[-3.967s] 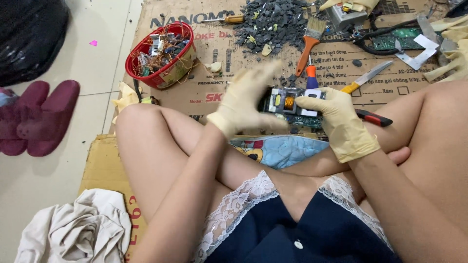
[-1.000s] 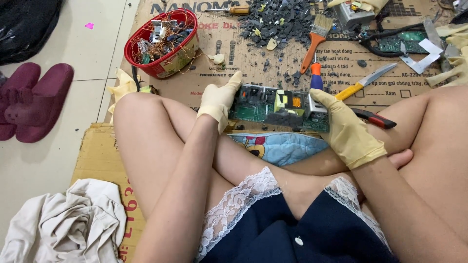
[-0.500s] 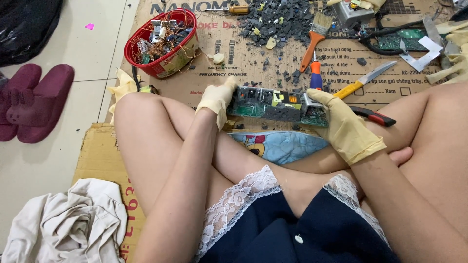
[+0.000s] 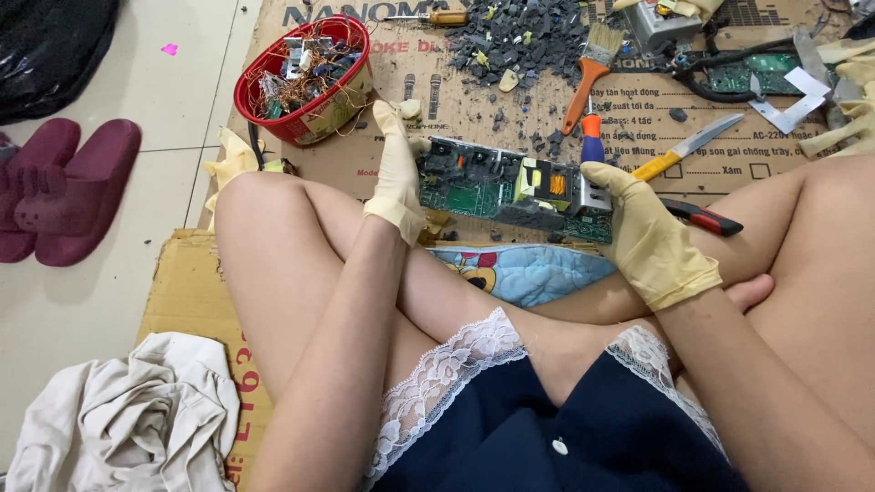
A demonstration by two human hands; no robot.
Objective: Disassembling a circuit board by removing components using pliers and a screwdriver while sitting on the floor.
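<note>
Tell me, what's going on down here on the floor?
A person sits cross-legged on flattened cardboard, wearing yellowish gloves. The left hand and right hand hold a long green circuit board by its two ends, just above the cardboard. Around it lie a red bowl full of wires and small parts, a heap of dark broken bits, a paintbrush, a yellow-handled knife and a screwdriver. A second green board lies farther off.
</note>
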